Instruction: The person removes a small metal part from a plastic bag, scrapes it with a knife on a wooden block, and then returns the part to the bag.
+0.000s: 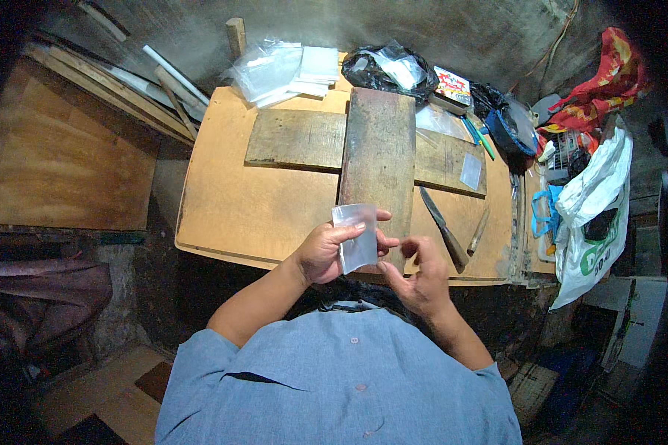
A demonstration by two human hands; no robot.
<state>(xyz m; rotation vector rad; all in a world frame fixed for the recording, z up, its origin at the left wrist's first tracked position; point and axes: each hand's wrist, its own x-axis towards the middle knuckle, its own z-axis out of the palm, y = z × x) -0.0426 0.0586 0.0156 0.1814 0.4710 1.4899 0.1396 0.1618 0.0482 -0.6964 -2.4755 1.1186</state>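
The person's left hand (325, 252) pinches the clear plastic sheets (356, 251) between thumb and fingers, above the near end of the long board (378, 141). The right hand (424, 280) is just to the right, its forefinger bent and its thumb apart from it, with nothing visible between the 2; whether the thumb touches the plastic cannot be told.

The sheets look thin and slick, so a loose pinch could let them fan out or slide apart. Since they are held close to the near edge of the surface (267, 211), a slipped piece might drop into the dark gap in front of the shirt (349, 371). Too hard a pinch could crease them, as they already bow slightly.

The knife (442, 228) lies to the right, its handle close to the near edge and near the right hand. A careless sweep of that wrist could nudge it off, or bring skin against the blade. Farther right, the small clear sheet (470, 171) lies loose on the crosswise board (449, 159), where a brushing sleeve or draught could shift it.
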